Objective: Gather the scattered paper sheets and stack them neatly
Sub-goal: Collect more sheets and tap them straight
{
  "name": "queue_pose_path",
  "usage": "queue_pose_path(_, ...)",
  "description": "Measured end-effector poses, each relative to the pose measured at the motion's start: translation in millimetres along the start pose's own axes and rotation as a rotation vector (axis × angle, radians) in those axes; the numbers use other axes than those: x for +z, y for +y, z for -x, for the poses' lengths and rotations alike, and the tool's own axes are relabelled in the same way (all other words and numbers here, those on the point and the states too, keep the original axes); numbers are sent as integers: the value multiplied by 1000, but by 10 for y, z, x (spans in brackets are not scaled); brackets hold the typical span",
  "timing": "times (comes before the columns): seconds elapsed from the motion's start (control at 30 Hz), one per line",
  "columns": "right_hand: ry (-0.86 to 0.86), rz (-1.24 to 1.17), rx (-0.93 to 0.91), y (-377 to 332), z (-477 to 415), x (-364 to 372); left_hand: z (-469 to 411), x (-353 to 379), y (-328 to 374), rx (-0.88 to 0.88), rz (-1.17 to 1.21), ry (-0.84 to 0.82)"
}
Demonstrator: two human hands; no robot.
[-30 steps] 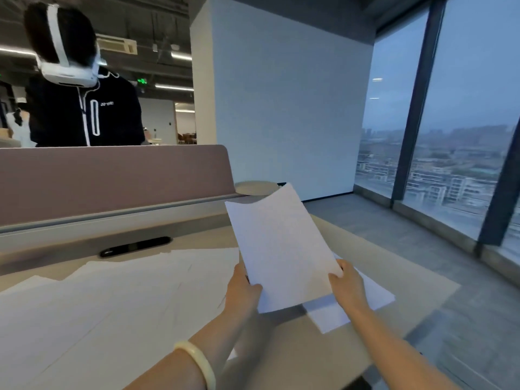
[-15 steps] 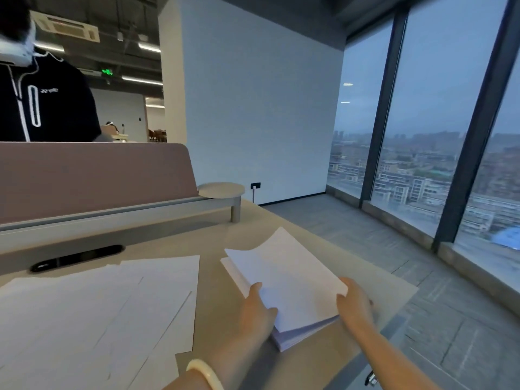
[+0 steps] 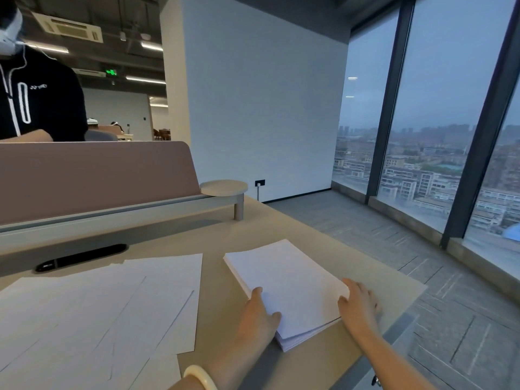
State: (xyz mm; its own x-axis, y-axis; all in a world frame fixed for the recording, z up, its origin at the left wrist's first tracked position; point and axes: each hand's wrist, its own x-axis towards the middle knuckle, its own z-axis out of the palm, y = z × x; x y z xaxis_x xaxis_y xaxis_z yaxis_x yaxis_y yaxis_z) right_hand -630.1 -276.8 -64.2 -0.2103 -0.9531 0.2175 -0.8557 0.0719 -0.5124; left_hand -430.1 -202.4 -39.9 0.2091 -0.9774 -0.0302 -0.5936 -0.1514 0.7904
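Both hands are set against the stack (image 3: 287,280) of paper: the left hand (image 3: 260,312) is laid along its left edge with the thumb resting on the top sheet, and the right hand (image 3: 358,304) is pressed flat against its right edge with the fingers fairly straight. Nothing is pinched by either. The stack is kept between the two hands on the desk (image 3: 216,294), and its lowest sheets are seen slightly fanned at the corner nearest the wrists. Loose sheets (image 3: 112,311) are spread in an overlapping layer to the left of the left hand, not yet gathered. Several slips can be expected from here. The desk's edge lies just beyond the right hand, so a stronger push from the left could slide the stack toward it or send bottom sheets over. If the squeeze is made too hard, the upper sheets would likely be bowed upward rather than squared. An uneven push could worsen the fanned corner. When the loose sheets are reached for, they could be dragged or creased by the forearm or the bracelet (image 3: 200,376), since they lie flat and thin.
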Motion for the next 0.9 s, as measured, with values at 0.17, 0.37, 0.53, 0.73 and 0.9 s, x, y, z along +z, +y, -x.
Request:
queue_pose_path(0.17, -29, 5, -9, 44, -41, 59, 10, -62, -103, 61, -261, 23)
queue_pose_path(0.37, -49, -159, -34, 97, -68, 96, -29, -27, -145, 87, -386, 47)
queue_pose_path(0.53, -59, -266, -27, 108, -86, 117, -8, 57, -121, 138, -427, 37)
queue_pose_path(0.73, -49, -301, -29, 119, -101, 136, -4, 67, -122, 164, -412, 42)
queue_pose_path(0.9, -52, -316, -48, 119, -97, 143, -18, 35, -101, 140, -413, 84)
